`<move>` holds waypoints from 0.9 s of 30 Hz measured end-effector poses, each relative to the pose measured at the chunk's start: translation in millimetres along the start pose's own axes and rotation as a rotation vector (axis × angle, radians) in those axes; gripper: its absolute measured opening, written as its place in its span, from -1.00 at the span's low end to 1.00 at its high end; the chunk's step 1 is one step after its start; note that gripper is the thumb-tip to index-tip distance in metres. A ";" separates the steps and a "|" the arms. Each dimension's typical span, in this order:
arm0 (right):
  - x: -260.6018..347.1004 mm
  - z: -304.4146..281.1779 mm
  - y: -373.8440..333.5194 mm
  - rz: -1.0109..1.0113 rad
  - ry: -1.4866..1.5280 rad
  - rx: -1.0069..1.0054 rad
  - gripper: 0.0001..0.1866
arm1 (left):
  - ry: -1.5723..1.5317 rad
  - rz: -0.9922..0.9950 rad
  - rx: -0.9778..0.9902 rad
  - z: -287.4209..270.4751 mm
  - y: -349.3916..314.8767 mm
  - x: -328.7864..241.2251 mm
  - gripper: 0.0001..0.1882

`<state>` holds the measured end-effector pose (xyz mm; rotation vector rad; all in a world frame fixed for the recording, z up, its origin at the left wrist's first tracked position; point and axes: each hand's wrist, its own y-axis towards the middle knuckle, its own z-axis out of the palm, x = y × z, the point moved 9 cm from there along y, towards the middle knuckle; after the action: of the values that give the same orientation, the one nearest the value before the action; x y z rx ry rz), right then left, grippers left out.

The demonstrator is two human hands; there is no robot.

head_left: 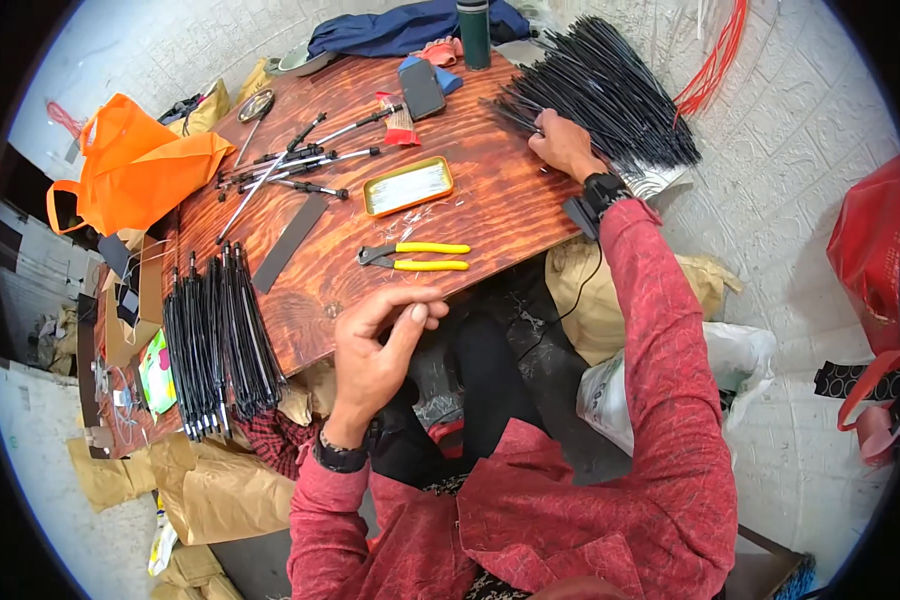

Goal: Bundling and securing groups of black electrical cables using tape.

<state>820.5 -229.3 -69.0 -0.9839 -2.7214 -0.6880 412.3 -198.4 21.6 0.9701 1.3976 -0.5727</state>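
At the near ends of a large pile of thin black rods (610,90), my right hand (567,145) has its fingers closed on a rod, though the fingertips are partly hidden. My left hand (382,345) hangs just off the table's near edge, thumb and fingers curled together; whatever they may hold is too small to make out. Beyond it lie cutting pliers with yellow handles (432,249). A yellow-rimmed tin (408,187) holds many thin, pale, short pieces, and a few more are scattered beside it.
Black-and-silver telescopic rods (295,160) and a dark flat strip (290,243) lie on the wooden table (500,200). Bundled black rods (215,335) overhang its left edge. An orange bag (135,160), a phone (423,88) and a green bottle (475,35) stand around the work area.
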 end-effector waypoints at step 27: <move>73.7 -41.3 -69.9 -0.218 0.575 0.041 -0.81 | -0.829 -0.378 -0.257 76.9 184.4 182.9 -0.94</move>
<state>719.2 -254.7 -35.8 -0.3932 -2.3274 -0.7980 631.3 -129.4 -122.2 0.1898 0.8579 -0.9184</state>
